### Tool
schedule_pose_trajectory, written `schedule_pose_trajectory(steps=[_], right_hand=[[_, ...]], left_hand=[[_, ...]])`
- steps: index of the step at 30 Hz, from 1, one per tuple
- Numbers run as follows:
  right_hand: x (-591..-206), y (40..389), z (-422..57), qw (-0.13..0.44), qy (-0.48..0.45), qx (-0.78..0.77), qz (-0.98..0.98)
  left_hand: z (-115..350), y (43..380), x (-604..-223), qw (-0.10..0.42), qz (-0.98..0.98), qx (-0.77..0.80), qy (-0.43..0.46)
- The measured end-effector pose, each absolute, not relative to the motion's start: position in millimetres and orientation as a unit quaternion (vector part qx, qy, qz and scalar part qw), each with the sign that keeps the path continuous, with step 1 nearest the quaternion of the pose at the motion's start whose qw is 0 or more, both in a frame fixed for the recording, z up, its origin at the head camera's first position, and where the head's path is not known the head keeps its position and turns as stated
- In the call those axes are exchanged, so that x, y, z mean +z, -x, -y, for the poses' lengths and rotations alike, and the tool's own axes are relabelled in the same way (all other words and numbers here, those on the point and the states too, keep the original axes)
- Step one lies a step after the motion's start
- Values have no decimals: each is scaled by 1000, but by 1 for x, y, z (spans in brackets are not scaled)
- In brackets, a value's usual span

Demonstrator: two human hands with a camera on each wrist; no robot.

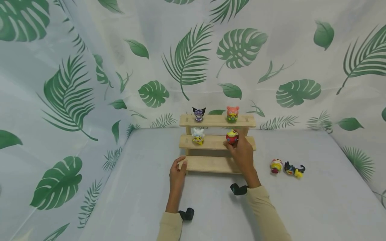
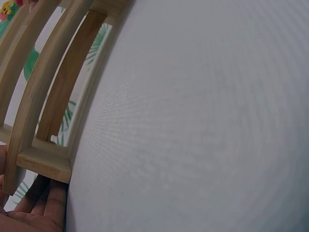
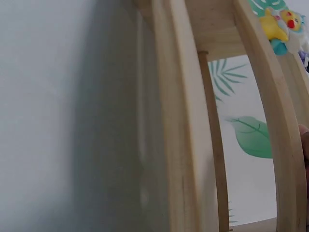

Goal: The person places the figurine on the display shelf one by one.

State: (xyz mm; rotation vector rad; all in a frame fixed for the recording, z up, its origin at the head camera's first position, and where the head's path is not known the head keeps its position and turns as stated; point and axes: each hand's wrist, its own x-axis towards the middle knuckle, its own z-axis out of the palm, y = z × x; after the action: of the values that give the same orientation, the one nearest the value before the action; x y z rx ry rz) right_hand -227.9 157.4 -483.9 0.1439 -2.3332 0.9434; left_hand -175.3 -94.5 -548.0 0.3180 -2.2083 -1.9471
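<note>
A three-tier wooden display shelf (image 1: 211, 164) stands on the table. My right hand (image 1: 243, 155) holds a red and yellow figurine (image 1: 232, 137) at the right part of the middle tier. At the left end of the bottom tier, my left hand (image 1: 177, 172) grips the shelf, its fingers (image 2: 54, 205) seen against the end in the left wrist view. On the middle tier's left sits a white-topped yellow figurine (image 1: 198, 136). Above, a black and purple figurine (image 1: 199, 114) and a pink and green one (image 1: 232, 114) stand on the top tier. The right wrist view hides most of my right hand.
Right of the shelf, a red, white and yellow figurine (image 1: 275, 166) and a black and yellow figurine (image 1: 294, 170) lie on the white table (image 1: 211, 207). A leaf-print curtain (image 1: 199, 50) hangs behind the shelf. Black wrist cameras (image 1: 239, 189) jut from both sleeves.
</note>
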Motion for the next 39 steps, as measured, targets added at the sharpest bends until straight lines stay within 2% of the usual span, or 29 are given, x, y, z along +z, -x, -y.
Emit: schedule_pose_trajectory(steps=[31,39], right_hand=[[-484,223,-159,319,-27,379,868],[-485,224,-159,316,-27,378,870]], left_hand=[[94,176,-548,88,742,-655,-113],[94,178,-552,101,739,-658,-103]])
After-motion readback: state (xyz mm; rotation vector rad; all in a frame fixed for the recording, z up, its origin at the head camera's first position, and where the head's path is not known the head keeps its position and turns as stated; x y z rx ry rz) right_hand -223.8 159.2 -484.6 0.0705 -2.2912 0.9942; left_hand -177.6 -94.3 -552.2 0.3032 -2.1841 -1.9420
